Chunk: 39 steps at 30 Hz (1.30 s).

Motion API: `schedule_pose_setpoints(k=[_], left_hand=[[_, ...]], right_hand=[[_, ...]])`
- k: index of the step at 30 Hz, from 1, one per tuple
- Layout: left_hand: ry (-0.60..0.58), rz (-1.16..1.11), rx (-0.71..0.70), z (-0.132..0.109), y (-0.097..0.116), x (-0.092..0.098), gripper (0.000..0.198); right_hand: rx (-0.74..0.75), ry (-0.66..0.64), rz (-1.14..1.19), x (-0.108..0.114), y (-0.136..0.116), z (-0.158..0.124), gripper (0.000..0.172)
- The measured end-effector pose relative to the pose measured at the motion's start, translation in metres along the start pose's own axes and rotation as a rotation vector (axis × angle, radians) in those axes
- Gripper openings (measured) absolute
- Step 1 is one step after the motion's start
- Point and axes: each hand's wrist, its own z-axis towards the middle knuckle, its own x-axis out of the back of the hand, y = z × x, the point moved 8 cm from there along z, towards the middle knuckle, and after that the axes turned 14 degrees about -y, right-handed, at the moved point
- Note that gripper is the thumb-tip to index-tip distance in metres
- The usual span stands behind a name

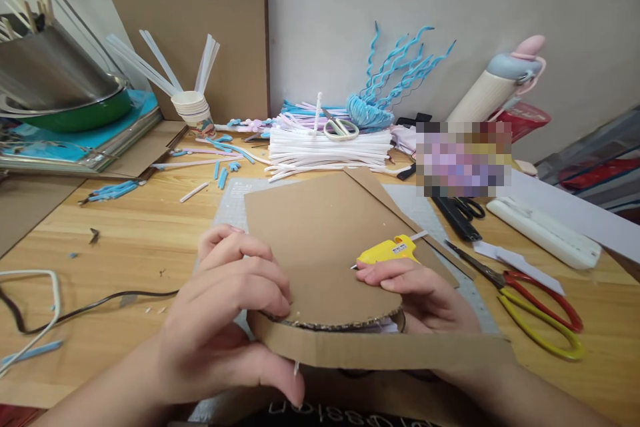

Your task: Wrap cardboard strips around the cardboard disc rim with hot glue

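My left hand [230, 307] grips the left end of a cardboard strip [345, 349], its fingers on top of a cardboard piece and its thumb below the strip. The strip bends along the rounded front edge of that cardboard piece [320, 233]. Toward the right, a gap shows between the two, with something white inside. My right hand [425, 290] holds the cardboard piece by its right side, fingertips on top; its thumb is hidden. Just beyond those fingertips lies a yellow glue gun [387, 251] with a glue stick in its back. A thin glue strand [297, 368] hangs by my left thumb.
Red-and-yellow scissors [540, 307] lie at right, near a white power strip [545, 230]. White pipe cleaners [330, 150] with small scissors [341, 128] are stacked behind. Paper cups [193, 110] hold glue sticks. A black cable [100, 303] crosses the left side.
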Motion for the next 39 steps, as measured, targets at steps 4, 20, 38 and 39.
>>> schedule_pose_setpoints(k=[4, 20, 38, 39], left_hand=[[0.015, -0.004, 0.026, 0.0, -0.003, 0.0, 0.046], [0.129, -0.153, 0.16, 0.003, -0.017, 0.005, 0.036], [0.061, -0.511, 0.417, -0.015, -0.046, -0.004, 0.059], [0.054, -0.522, 0.426, -0.015, -0.046, -0.004, 0.059]], right_hand=[[-0.081, -0.025, 0.043, 0.001, 0.005, -0.001, 0.025], [-0.17, -0.002, -0.246, 0.003, -0.001, 0.009, 0.025], [-0.199, 0.002, -0.282, 0.003, -0.003, 0.009, 0.03], [-0.209, 0.005, -0.28, 0.003, -0.002, 0.009, 0.03]])
